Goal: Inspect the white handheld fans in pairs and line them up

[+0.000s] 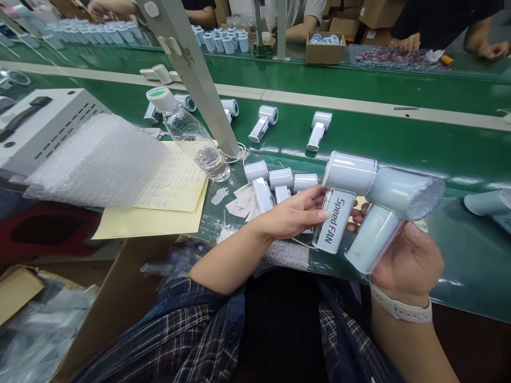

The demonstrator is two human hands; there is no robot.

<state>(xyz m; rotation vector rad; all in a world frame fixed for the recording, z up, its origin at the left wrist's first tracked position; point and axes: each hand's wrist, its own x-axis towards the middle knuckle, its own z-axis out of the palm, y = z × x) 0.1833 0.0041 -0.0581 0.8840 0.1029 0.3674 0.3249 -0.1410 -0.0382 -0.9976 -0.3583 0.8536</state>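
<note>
Left hand (295, 215) pinches the labelled fan (347, 197) by its handle, just left of the second fan (393, 210), which the right hand (411, 260) grips closed, handle slanting down-left.

"SpeedFAN" down the handle of the white handheld fan (339, 213)

I saw a green conveyor belt (359, 138) carrying scattered white handheld fans (263, 122), a tilted water bottle (187, 133), yellow sticker sheets (175, 186) and bubble wrap (96, 159).
</note>
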